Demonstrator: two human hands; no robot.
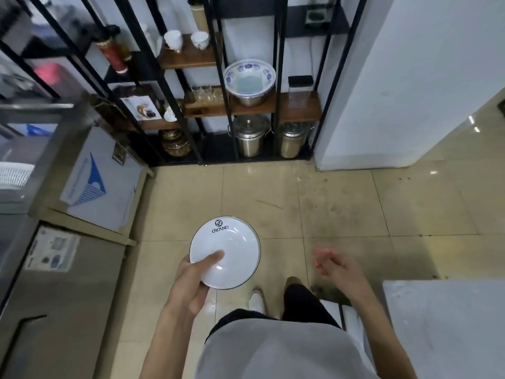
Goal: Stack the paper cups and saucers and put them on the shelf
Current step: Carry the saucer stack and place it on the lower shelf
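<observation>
My left hand (pixel 192 283) grips a white saucer (pixel 229 247) with a thin dark rim and a printed logo, thumb on top, held level above the tiled floor. Whether more saucers lie under it I cannot tell. My right hand (pixel 334 265) hangs free to the right of the saucer, fingers loosely apart and a little blurred, holding nothing. The black-framed shelf (pixel 297 106) with wooden boards stands ahead at the far side of the floor. No paper cups show.
The shelf holds white cups (pixel 172 39), a blue-patterned bowl (pixel 249 76), glasses and, at the bottom, two steel pots (pixel 250 138). A steel counter and fridge (pixel 60 296) run along the left. A white wall (pixel 410 77) and a white surface (pixel 448 324) are on the right.
</observation>
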